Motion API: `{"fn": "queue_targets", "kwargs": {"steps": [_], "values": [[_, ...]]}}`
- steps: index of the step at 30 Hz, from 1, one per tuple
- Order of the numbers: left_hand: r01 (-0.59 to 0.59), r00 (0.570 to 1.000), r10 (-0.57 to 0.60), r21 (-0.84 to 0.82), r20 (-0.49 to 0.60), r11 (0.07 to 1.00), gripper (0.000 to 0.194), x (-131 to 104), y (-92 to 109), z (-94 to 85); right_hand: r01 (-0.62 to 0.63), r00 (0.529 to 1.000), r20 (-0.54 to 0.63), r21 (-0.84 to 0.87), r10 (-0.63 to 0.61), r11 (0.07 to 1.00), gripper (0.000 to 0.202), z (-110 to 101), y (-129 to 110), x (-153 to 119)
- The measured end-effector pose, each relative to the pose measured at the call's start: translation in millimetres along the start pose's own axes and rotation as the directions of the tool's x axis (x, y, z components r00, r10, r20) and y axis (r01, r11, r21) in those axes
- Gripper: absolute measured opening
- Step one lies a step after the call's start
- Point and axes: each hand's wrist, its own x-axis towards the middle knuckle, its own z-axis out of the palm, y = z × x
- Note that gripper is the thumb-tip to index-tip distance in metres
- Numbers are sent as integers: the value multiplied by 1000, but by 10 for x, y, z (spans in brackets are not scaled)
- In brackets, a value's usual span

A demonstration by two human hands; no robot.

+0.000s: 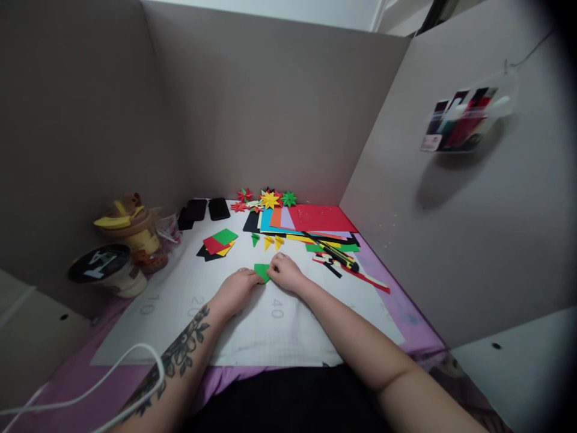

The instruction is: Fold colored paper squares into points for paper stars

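Note:
A small piece of green paper lies on the white sheet between my hands. My left hand has its fingertips on the paper's left edge. My right hand has its fingers bent together, pinching the right edge. Just beyond stand a folded green paper piece and two folded yellow paper pieces. To the left lies an overlapping pile of red, green, yellow and black paper squares.
Paper stars sit at the back, behind fanned coloured sheets. A yellow-black utility knife lies among paper strips at right. Lidded tubs and dark phone-like slabs stand left. A white cable crosses my left forearm.

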Motion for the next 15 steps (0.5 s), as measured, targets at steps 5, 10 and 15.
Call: {"fn": "queue_targets", "kwargs": {"steps": [5,10,15], "values": [[-20,999,14,111,52,994,39,2,43,-12,-14,1000,-2,-11,14,1000,13,3,-15,-4],[-25,995,15,109,94,994,37,3,69,-38,-32,999,-10,-23,32,999,14,16,-24,-2],[-4,994,-5,81,111,997,37,9,60,-22,-45,999,-15,-29,45,999,15,29,-26,1]]}}
